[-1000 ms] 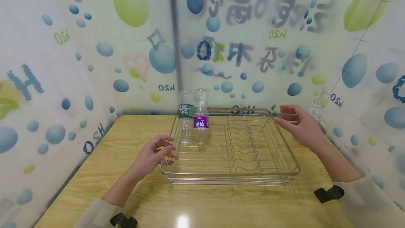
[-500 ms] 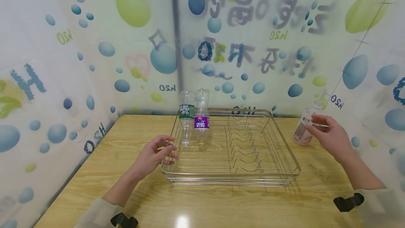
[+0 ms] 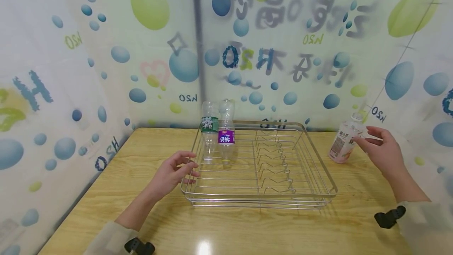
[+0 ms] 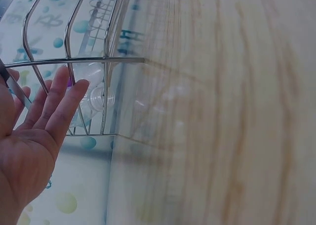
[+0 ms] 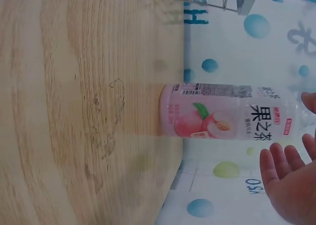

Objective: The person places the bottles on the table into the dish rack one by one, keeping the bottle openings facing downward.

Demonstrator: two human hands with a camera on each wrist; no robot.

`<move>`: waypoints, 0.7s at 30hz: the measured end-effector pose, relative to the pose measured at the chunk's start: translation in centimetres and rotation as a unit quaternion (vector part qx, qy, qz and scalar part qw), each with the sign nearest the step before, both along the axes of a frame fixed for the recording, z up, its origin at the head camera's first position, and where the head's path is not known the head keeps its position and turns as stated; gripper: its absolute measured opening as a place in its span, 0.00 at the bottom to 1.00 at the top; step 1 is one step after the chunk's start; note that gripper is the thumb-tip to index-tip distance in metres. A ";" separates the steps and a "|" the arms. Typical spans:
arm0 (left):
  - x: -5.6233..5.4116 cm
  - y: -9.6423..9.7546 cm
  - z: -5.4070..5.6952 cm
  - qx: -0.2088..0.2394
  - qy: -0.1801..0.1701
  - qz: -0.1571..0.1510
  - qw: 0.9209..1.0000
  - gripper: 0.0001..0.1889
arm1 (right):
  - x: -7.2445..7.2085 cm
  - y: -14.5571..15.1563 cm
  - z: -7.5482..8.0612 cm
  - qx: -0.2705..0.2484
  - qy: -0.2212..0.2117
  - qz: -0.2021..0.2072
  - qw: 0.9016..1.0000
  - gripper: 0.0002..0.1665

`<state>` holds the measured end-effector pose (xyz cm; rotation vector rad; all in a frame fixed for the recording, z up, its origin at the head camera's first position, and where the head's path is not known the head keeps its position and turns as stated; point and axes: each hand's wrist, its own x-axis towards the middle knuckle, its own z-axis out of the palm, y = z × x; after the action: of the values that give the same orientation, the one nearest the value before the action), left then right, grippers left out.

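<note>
A pink-labelled peach drink bottle (image 3: 343,139) stands upright on the table at the right. My right hand (image 3: 383,150) is beside its upper part, fingers spread and curved loosely; in the right wrist view the thumb and fingers are around the neck end without a visible grip. My left hand (image 3: 173,172) is at the left side of the wire dish rack (image 3: 260,196). In the left wrist view its nearly straight fingers (image 4: 59,101) lie against the wires. Two clear bottles, one with a green label (image 3: 209,124) and one with a purple label (image 3: 226,137), lie inside the rack.
The wooden table (image 3: 226,231) has walls hung with a bubble-printed curtain (image 3: 148,58) behind and at both sides. Wire dividers (image 3: 276,164) run front to back inside the rack's right half.
My right hand has moved right, from the rack's back right corner to the right side of the peach drink bottle, uncovering its label. My left hand and the rack look unmoved.
</note>
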<state>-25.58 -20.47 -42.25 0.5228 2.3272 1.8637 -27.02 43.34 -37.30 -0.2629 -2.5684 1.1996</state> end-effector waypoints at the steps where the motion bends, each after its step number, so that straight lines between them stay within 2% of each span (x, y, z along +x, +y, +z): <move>1: 0.0 0.0 0.0 0.000 0.000 0.000 1.000 0.24 | -0.3 0.1 -0.1 -0.002 -0.004 0.000 1.000 0.56; 7: 0.0 -0.1 -0.1 0.005 -0.005 0.002 1.000 0.24 | -2.0 0.3 -0.8 -0.023 -0.024 0.019 0.999 0.61; 11: 0.0 -0.1 -0.2 0.011 -0.007 0.001 1.000 0.24 | -3.0 0.1 -1.3 -0.051 -0.031 0.014 0.998 0.63; 21: -0.1 -0.1 -0.2 0.012 -0.001 -0.004 1.000 0.23 | -3.8 -0.2 -2.6 -0.067 -0.045 0.010 0.997 0.62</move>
<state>-25.71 -20.53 -42.43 0.5315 2.3009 1.8896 -30.86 43.19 -39.91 -0.3269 -2.5760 1.4001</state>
